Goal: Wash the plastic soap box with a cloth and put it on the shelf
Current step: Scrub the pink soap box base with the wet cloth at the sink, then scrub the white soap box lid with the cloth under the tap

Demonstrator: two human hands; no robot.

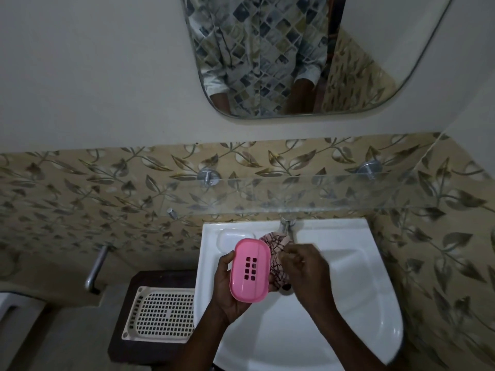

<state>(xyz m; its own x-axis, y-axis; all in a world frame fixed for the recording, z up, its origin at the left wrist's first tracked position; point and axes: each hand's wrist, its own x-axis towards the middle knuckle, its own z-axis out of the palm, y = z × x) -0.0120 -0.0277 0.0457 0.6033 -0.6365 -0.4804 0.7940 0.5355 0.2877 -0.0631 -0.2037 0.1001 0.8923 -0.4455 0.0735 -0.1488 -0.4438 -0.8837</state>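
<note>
Here my left hand [232, 295] cradles the pink soap box [250, 269] over the white sink [348, 303], fingers wrapped round its edges, slotted base up. My right hand [305, 274] pinches the patterned cloth [273, 250] just beside it, below the tap [287, 225] and glass shelf [321, 194].

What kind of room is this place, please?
Most likely a home bathroom. A white washbasin with a tap is fixed below a wall mirror, and a glass shelf runs across the leaf-patterned wall tiles between them.
</note>
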